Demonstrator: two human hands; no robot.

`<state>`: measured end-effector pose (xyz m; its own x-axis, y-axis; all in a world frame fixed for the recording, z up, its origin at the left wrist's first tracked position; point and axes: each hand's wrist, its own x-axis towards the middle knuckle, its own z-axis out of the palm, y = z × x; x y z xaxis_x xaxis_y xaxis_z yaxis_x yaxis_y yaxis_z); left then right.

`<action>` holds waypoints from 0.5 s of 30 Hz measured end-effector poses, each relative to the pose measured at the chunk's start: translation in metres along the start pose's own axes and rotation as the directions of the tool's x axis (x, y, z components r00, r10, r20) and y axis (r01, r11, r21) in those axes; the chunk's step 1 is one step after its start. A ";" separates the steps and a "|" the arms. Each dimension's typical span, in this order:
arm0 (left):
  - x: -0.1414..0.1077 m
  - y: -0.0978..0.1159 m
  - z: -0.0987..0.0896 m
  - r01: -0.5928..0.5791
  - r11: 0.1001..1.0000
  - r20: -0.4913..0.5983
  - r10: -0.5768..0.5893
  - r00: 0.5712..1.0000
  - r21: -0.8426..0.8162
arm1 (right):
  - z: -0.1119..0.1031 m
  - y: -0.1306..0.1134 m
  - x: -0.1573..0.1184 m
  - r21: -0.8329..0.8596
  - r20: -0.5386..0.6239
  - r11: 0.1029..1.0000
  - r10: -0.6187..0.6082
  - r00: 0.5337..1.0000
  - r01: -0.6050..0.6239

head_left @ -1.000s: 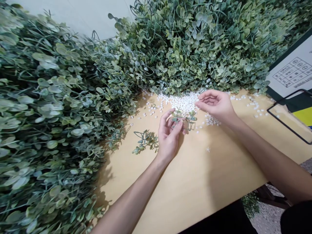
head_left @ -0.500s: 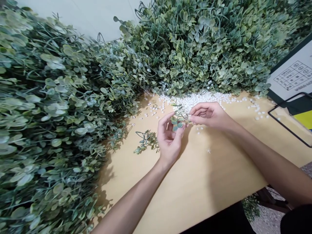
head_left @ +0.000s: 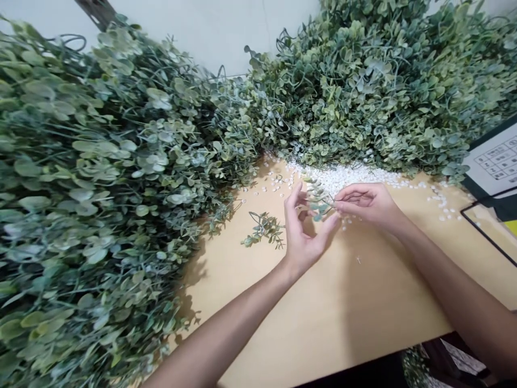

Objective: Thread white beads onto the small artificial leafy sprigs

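Observation:
A small leafy green sprig (head_left: 319, 199) is between my two hands over the wooden table. My left hand (head_left: 305, 229) curves round its left side, thumb and fingers spread, with the thumb tip near the stem's lower end. Fingers of my right hand (head_left: 369, 205) are pinched together at the stem's right end. Another green sprig (head_left: 264, 230) lies on the table just left of my left hand. Small white pieces (head_left: 355, 177) are heaped behind my hands. A tiny pale star-shaped piece (head_left: 358, 260) rests on the table in front of them.
Thick piles of green foliage (head_left: 100, 205) cover the left side and the back of the wooden table (head_left: 291, 328). A dark-edged board with a printed sheet (head_left: 496, 161) stands at the right, beside a black wire frame (head_left: 490, 237). A pale wall is behind.
The whole view has shifted, so most things appear further right. My left hand's fingers and thumb are spread wider around the sprig; my right hand keeps its pinch.

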<state>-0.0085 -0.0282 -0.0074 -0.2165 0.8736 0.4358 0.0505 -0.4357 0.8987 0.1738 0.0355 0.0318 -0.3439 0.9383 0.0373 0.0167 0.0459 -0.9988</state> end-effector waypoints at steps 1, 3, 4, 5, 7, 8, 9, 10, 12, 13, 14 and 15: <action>-0.002 -0.001 -0.002 -0.079 0.996 -0.012 0.080 0.997 0.047 | -0.001 0.000 -0.001 -0.001 -0.004 1.000 -0.008 1.000 0.008; -0.006 -0.002 -0.005 -0.278 0.953 0.015 0.278 0.960 0.120 | -0.003 -0.001 -0.002 -0.014 -0.014 0.999 -0.031 0.999 0.031; -0.008 -0.003 -0.006 -0.377 0.916 0.063 0.372 0.926 0.135 | -0.004 -0.002 -0.002 -0.023 -0.018 0.999 -0.043 0.999 0.042; -0.010 -0.003 -0.007 -0.476 0.870 0.134 0.460 0.878 0.127 | -0.005 -0.004 0.000 -0.033 -0.022 0.998 -0.055 0.998 0.055; -0.012 -0.005 -0.007 -0.568 0.819 0.279 0.528 0.802 0.080 | -0.005 -0.013 0.008 -0.056 -0.016 0.995 -0.078 0.997 0.077; -0.012 -0.006 -0.006 -0.587 0.808 0.337 0.539 0.772 0.052 | -0.004 -0.021 0.015 -0.071 -0.003 0.994 -0.087 0.996 0.087; -0.012 -0.007 -0.005 -0.598 0.801 0.367 0.549 0.751 0.027 | -0.001 -0.031 0.025 -0.081 0.015 0.991 -0.101 0.995 0.102; -0.011 -0.009 -0.004 -0.586 0.810 0.400 0.531 0.747 0.019 | 0.002 -0.043 0.036 -0.082 0.035 0.989 -0.119 0.992 0.122; -0.010 -0.011 -0.003 -0.543 0.839 0.452 0.479 0.753 0.015 | 0.013 -0.067 0.061 -0.012 0.026 0.980 -0.199 0.980 0.200; -0.009 -0.011 -0.002 -0.513 0.859 0.475 0.447 0.758 0.010 | 0.020 -0.079 0.074 0.056 -0.004 0.969 -0.239 0.971 0.239; -0.009 -0.011 -0.002 -0.490 0.872 0.495 0.425 0.758 0.001 | 0.029 -0.088 0.085 0.111 -0.014 0.959 -0.260 0.965 0.260; -0.009 -0.011 -0.002 -0.469 0.883 0.514 0.405 0.756 -0.006 | 0.038 -0.097 0.094 0.146 0.003 0.955 -0.260 0.966 0.257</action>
